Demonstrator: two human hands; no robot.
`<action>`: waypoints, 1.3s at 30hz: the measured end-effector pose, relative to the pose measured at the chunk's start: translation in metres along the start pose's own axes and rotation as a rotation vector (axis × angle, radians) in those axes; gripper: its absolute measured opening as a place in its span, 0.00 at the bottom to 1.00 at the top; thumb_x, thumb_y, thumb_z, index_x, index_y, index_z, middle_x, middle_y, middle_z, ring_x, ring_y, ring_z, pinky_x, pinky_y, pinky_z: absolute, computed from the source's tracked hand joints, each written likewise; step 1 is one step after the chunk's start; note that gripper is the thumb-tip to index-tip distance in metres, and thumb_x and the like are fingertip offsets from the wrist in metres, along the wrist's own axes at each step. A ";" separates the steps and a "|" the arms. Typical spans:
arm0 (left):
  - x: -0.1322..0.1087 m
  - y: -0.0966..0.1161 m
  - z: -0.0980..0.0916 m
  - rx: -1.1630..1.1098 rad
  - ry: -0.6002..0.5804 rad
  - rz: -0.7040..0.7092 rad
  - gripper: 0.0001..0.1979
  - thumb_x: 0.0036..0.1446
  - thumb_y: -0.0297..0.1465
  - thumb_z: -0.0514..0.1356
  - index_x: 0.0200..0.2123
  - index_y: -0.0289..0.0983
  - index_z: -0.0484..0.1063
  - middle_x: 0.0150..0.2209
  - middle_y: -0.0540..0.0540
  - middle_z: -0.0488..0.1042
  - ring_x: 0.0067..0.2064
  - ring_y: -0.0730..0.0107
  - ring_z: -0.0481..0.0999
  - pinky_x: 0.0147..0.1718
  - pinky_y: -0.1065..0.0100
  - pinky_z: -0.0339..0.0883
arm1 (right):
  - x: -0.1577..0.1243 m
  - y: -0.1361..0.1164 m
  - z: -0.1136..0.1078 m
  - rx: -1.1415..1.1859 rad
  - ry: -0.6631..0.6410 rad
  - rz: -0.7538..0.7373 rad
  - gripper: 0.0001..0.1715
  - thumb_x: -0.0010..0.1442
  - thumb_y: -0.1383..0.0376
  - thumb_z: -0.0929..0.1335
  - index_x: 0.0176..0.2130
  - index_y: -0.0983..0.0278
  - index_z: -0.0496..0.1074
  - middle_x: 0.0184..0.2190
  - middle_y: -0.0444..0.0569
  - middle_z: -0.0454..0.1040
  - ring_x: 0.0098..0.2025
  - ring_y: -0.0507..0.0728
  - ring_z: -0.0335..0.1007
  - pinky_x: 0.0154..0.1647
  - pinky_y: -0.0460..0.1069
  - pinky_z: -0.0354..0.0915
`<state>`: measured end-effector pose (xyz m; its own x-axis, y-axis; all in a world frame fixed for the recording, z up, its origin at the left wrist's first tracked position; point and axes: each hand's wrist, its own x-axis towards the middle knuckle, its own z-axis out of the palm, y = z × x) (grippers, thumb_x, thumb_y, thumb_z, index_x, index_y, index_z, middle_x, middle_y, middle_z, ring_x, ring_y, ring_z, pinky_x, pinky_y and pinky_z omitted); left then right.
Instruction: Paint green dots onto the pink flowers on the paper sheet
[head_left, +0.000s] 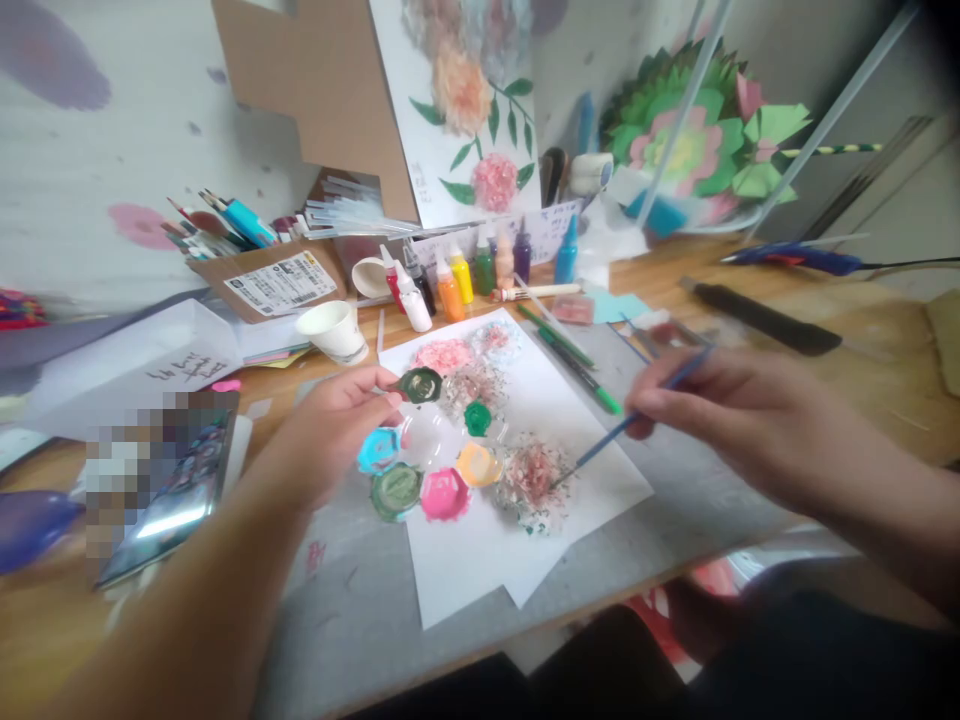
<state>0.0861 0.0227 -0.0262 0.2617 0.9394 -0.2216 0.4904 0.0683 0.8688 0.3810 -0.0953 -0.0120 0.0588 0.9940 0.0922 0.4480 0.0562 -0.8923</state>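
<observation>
Blue brush (611,435), 1 pc, is pinched betw. thumb & fingers of the right hand (701,400); its tip is at the reddish-brown flower (534,470), lower R of the white paper (450,575). Left hand (337,420) has thumb & fingers clamped on the palette (431,437) at its dk green well, over the paper's L side. Palette: 6 paint wells, approx. clear middle. Flowers on paper: 4 total, some partly behind palette. Paint bottles (450,295): at least 9, rear ones overlapped. Paper cups (332,335): 2, 1 upright, 1 on its side. Box label (270,285) has barcode & print, too blurred to read; handwriting on white box (176,355) likewise illegible. Upright floral picture (480,150) cut off at top. Tablet or phone (176,500) at L partly pixelated, can't tell which.
</observation>
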 end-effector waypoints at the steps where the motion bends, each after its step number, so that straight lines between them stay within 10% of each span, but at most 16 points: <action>1: 0.000 0.000 0.000 -0.025 -0.009 -0.003 0.08 0.54 0.35 0.60 0.35 0.38 0.66 0.23 0.56 0.69 0.25 0.73 0.69 0.25 0.72 0.59 | 0.000 0.000 0.003 0.029 0.002 0.015 0.15 0.58 0.54 0.70 0.27 0.62 0.74 0.25 0.47 0.77 0.29 0.53 0.74 0.32 0.47 0.69; 39: 0.000 0.000 0.000 -0.051 -0.045 -0.021 0.07 0.55 0.35 0.60 0.33 0.38 0.67 0.22 0.55 0.72 0.22 0.75 0.67 0.24 0.71 0.57 | 0.011 0.020 0.010 0.154 0.115 0.045 0.17 0.53 0.52 0.73 0.26 0.62 0.76 0.24 0.46 0.76 0.29 0.54 0.71 0.33 0.50 0.66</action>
<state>0.0859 0.0228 -0.0258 0.2897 0.9214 -0.2590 0.4537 0.1061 0.8848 0.3820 -0.0821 -0.0328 0.1815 0.9790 0.0925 0.3009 0.0342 -0.9530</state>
